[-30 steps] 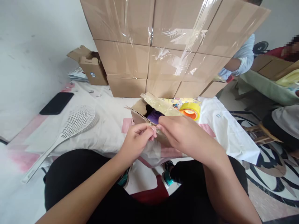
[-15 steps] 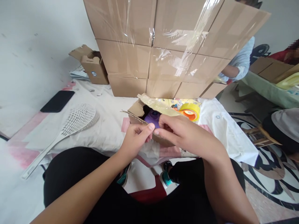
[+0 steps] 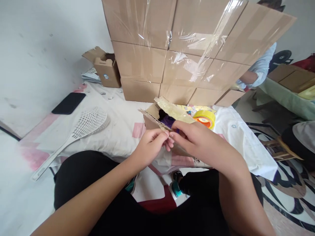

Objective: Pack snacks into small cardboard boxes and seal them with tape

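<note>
The left hand [image 3: 154,144] has thumb and fingertips pressed together, pinching the near flap of a cardboard box [image 3: 151,121]. Beside it, the right hand [image 3: 194,137] closes thumb and curled forefinger on the same edge; its other fingers are largely hidden. The box sits at twelve o'clock from the person, on wrinkled white cloth [image 3: 119,131]. Its near rim shows ragged corrugation, its far flap is covered with glossy tape, and a purple thing [image 3: 167,121] lies inside. From the box, a round yellow tape roll [image 3: 209,115] is at three o'clock, a white mesh scoop [image 3: 90,121] at nine, and film-wrapped cartons [image 3: 142,62] at twelve.
</note>
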`<state>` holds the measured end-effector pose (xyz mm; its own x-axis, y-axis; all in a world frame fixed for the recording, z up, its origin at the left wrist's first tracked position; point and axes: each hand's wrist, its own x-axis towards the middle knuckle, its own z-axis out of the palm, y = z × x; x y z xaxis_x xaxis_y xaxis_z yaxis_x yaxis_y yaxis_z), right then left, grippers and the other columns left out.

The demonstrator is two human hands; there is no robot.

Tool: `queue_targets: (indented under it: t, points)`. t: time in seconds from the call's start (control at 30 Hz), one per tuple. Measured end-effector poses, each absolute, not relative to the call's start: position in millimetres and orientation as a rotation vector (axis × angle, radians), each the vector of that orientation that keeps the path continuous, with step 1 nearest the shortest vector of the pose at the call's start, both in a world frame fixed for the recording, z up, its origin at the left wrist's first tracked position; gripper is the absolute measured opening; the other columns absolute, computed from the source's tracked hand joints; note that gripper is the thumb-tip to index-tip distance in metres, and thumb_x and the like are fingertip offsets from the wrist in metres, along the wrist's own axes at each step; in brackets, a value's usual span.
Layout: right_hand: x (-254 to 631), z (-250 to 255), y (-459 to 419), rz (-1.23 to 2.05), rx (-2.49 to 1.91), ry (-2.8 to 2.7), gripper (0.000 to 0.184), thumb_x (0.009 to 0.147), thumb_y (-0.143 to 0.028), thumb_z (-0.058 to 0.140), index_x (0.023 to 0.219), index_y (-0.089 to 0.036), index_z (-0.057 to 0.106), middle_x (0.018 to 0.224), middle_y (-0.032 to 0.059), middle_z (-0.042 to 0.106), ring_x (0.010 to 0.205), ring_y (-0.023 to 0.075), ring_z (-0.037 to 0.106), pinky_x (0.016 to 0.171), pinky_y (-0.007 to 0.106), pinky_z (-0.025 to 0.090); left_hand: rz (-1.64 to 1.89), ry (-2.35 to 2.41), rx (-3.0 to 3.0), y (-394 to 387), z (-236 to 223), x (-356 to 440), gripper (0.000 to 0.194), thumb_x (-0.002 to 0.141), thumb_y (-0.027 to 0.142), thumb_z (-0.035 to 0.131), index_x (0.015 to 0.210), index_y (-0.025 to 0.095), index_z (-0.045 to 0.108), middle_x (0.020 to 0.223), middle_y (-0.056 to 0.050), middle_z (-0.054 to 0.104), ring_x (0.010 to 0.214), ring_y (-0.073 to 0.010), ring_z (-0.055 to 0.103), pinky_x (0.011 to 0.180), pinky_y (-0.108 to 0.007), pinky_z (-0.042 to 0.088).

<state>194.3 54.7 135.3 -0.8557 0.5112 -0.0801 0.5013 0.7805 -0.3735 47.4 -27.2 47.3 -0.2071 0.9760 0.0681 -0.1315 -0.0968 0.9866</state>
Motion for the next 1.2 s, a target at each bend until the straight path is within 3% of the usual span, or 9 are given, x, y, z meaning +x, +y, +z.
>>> queue_targets:
  t: [0.27, 0.37, 0.7, 0.87, 0.97, 1.07, 1.2]
  points:
    - [179, 121, 69, 1.182, -0.747, -2.781, 0.038, 0.105, -0.033, 0.039, 0.078, -0.018, 0.062, 0.077, 0.0006, 0.064, 0.073, 0.0140, 0.058, 0.068, 0.027, 0.040, 1.571, 1.343, 1.099, -23, 37, 47, 0.036, 0.094, 0.028, 0.046, 0.059, 0.020, 0.050, 0.058, 0.002, 0.055, 0.062, -0.0132, 0.055, 0.065, -0.026, 0.044]
    - [179, 116, 79, 1.339, -0.792, -2.727, 0.039, 0.104, -0.037, 0.041, 0.080, -0.017, 0.065, 0.070, -0.0009, 0.059, 0.062, 0.0127, 0.052, 0.060, 0.026, 0.039, 1.599, 1.318, 1.090, -21, 31, 48, 0.035, 0.092, 0.027, 0.047, 0.058, 0.021, 0.046, 0.058, 0.002, 0.054, 0.061, -0.0132, 0.054, 0.065, -0.027, 0.043]
    - [201, 120, 85, 1.281, -0.597, -2.752, 0.036, 0.103, -0.033, 0.043, 0.077, -0.017, 0.062, 0.069, -0.0032, 0.055, 0.064, 0.0111, 0.045, 0.062, 0.025, 0.035, 1.593, 1.267, 1.140, -27, 33, 57, 0.033, 0.087, 0.034, 0.050, 0.057, 0.021, 0.046, 0.058, 0.000, 0.054, 0.063, -0.0165, 0.059, 0.065, -0.029, 0.046]
    - [204, 122, 91, 1.357, -0.423, -2.799, 0.041, 0.105, -0.037, 0.040, 0.085, -0.016, 0.069, 0.074, -0.0015, 0.059, 0.066, 0.0113, 0.046, 0.067, 0.026, 0.037, 1.591, 1.248, 1.191, -28, 31, 57, 0.034, 0.088, 0.033, 0.051, 0.057, 0.021, 0.047, 0.058, 0.000, 0.056, 0.063, -0.0167, 0.059, 0.063, -0.029, 0.045]
    - [203, 122, 91, 1.335, -0.500, -2.779, 0.042, 0.104, -0.039, 0.039, 0.078, -0.017, 0.064, 0.069, -0.0028, 0.053, 0.064, 0.0110, 0.044, 0.064, 0.026, 0.036, 1.586, 1.320, 1.179, -27, 29, 55, 0.038, 0.091, 0.032, 0.049, 0.055, 0.022, 0.043, 0.057, 0.000, 0.057, 0.060, -0.0152, 0.055, 0.063, -0.029, 0.043]
    - [206, 126, 86, 1.244, -0.629, -2.805, 0.036, 0.100, -0.037, 0.044, 0.069, -0.019, 0.050, 0.063, -0.0048, 0.044, 0.059, 0.0103, 0.040, 0.056, 0.025, 0.031, 1.480, 1.390, 1.195, -28, 29, 54, 0.053, 0.096, 0.048, 0.046, 0.051, 0.021, 0.039, 0.051, 0.000, 0.053, 0.056, -0.0148, 0.054, 0.062, -0.029, 0.042]
    - [213, 133, 71, 1.008, -0.762, -2.910, 0.032, 0.090, -0.032, 0.055, 0.065, -0.020, 0.039, 0.060, -0.0057, 0.038, 0.055, 0.0093, 0.033, 0.052, 0.026, 0.023, 1.207, 1.274, 1.276, -35, 33, 57, 0.072, 0.090, 0.077, 0.039, 0.049, 0.019, 0.053, 0.050, -0.005, 0.057, 0.054, -0.0168, 0.056, 0.057, -0.029, 0.043]
